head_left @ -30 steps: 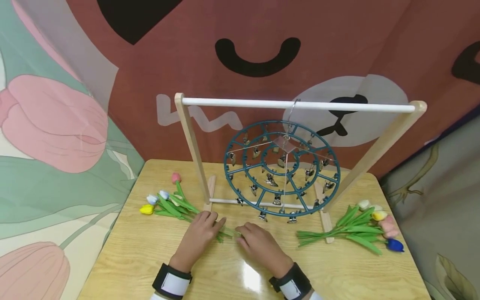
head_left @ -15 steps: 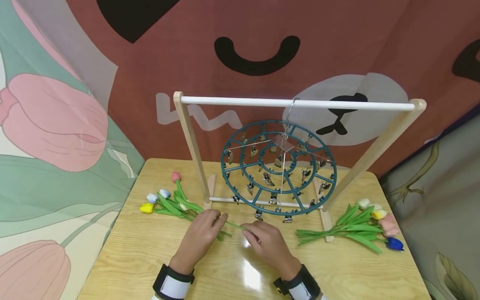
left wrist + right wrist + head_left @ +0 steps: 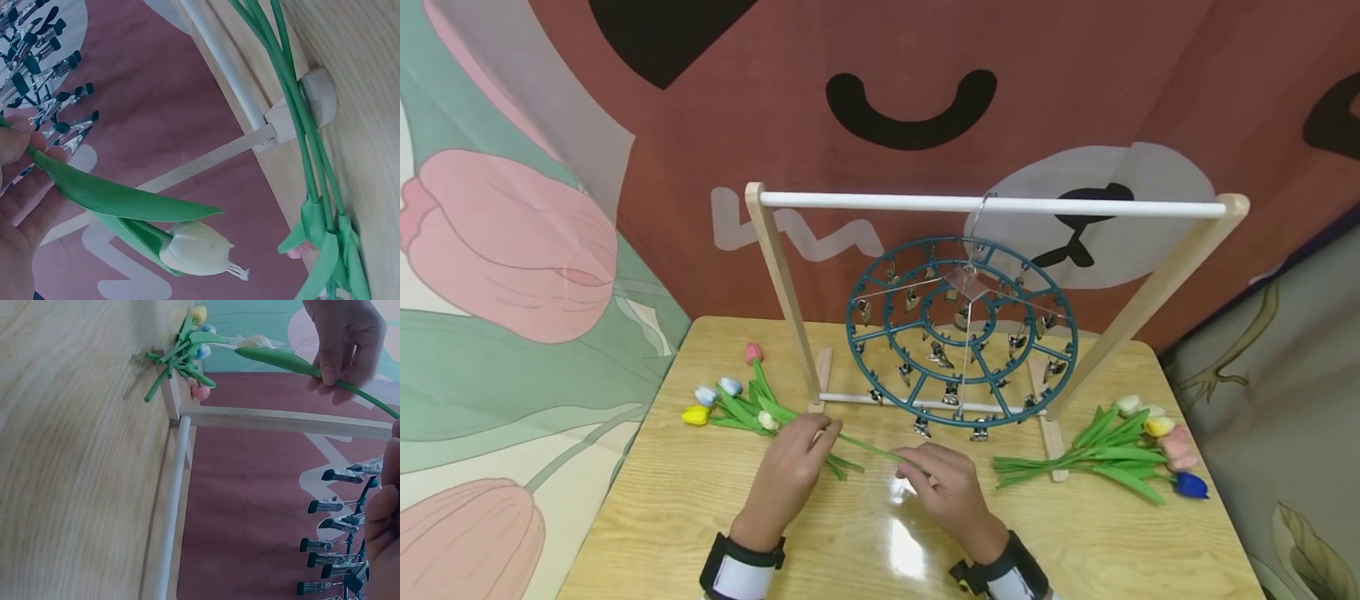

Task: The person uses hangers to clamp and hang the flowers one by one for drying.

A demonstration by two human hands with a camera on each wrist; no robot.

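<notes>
A white artificial tulip [image 3: 195, 249] is stretched between both hands, its flower end to the left. My left hand [image 3: 790, 467] pinches its green stem just below the leaves, as the right wrist view shows. My right hand [image 3: 943, 483] grips the stem's lower end. In the left wrist view, this tulip is held up off the table, apart from the loose bunch of tulips [image 3: 306, 137]. That bunch lies behind the left hand in the head view, with a yellow bloom [image 3: 696, 415], a pink bloom [image 3: 753, 353] and pale blue ones. Its stems are partly hidden by the left hand.
A wooden stand [image 3: 784, 296] with a white top rod [image 3: 880, 202] rises behind the hands. From the rod hangs a round blue-green clip hanger [image 3: 967, 285] with many metal clips. A second tulip bunch [image 3: 1101, 457] lies at the right, across the stand's foot.
My right hand has moved a little right with the stem end, so more stem shows between the hands. The white bloom has come into view beside my left hand. The hanger swings slightly.
</notes>
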